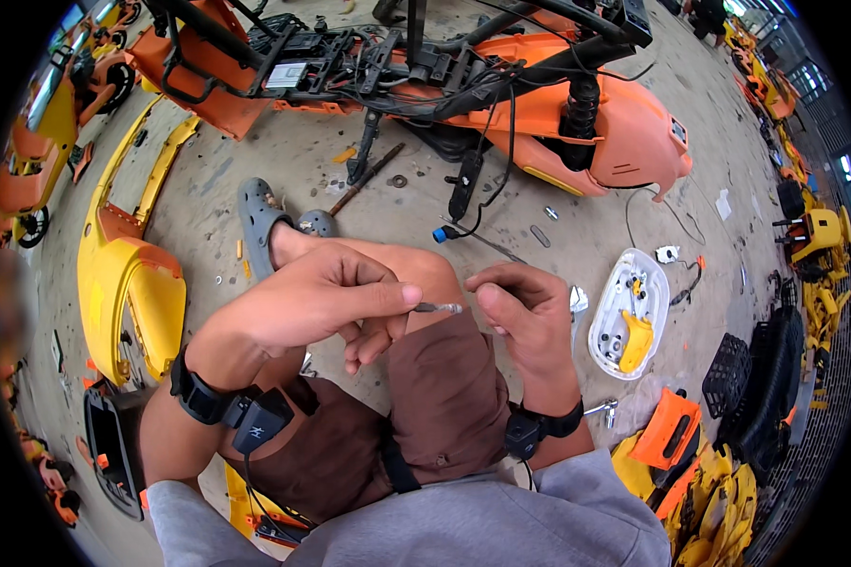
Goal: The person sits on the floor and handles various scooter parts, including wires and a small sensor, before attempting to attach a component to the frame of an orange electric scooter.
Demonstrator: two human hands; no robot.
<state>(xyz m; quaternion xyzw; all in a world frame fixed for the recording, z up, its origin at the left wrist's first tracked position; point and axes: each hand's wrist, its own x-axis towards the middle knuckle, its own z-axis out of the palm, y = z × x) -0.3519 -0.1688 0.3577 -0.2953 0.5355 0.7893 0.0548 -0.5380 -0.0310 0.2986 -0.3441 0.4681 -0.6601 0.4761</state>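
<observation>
Above my lap, my left hand (350,307) pinches a small, thin grey metal piece (444,307) between thumb and finger, its silver tip sticking out to the right. My right hand (525,317) is just right of that tip, fingers curled with a gap to the thumb, and I see nothing in it. Beyond my knees stands a stripped scooter frame (397,71) with orange body panels (633,142) and hanging black cables. A white plastic tray (600,345) of small parts and a yellow piece (638,340) lies to my right.
A long yellow body panel (142,302) lies at left. A rod (369,175) and small hardware are scattered on the concrete floor (567,222). Yellow and orange panels (667,430) and black mesh parts (756,378) are piled at right. More scooters (38,161) line the left.
</observation>
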